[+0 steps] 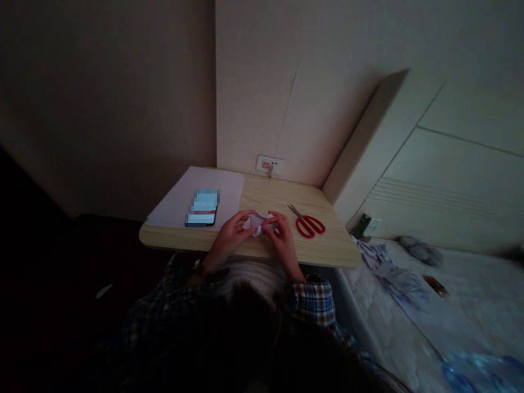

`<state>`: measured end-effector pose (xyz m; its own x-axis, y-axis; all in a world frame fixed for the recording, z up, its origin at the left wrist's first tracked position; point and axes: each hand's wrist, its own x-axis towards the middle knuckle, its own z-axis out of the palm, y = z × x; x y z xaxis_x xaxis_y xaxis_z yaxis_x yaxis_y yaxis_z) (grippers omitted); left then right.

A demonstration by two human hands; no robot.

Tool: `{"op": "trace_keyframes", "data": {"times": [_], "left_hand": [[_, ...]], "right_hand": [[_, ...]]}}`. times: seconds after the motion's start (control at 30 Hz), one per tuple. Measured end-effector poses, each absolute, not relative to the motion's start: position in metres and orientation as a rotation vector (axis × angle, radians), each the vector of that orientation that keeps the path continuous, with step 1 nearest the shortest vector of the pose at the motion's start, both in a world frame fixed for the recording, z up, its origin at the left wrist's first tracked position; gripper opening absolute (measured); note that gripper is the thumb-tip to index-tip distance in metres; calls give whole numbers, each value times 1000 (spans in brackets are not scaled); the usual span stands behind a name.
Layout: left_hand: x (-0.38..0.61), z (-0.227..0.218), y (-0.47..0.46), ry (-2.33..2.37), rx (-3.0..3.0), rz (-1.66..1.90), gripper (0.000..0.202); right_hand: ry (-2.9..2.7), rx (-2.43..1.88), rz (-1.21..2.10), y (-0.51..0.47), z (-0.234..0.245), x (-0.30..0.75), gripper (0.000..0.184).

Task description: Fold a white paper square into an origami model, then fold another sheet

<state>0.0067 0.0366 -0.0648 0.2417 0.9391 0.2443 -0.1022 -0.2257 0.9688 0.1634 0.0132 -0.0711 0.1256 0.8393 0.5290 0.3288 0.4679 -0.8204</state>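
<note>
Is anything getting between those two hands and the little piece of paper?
Nothing visible: the left hand and right hand both hold the folded paper directly, one at each side. The red-handled scissors lie to the right and the smartphone lies on a white sheet to the left, both apart from it.

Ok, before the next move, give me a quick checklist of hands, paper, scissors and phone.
1. Left hand on folded paper: ok, at its left side.
2. Right hand on it: ok, at its right side.
3. Scissors apart from both hands: ok, on the table.
4. Phone on white sheet: ok, lit.
5. Phone display readable: not ok, pixelated.
6. Paper folded sharply: cannot tell, too small.
</note>
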Motion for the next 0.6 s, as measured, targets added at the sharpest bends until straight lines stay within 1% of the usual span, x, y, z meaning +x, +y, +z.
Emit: {"op": "trace_keyframes", "data": {"times": [0.27, 0.6], "left_hand": [[8, -70, 41, 862, 1412, 1205, 57], [7, -70, 41, 828, 1422, 1193, 54]], "right_hand": [[-1483, -1134, 524, 9, -71, 162, 8], [-1470, -1154, 570, 8, -67, 161, 11]]}}
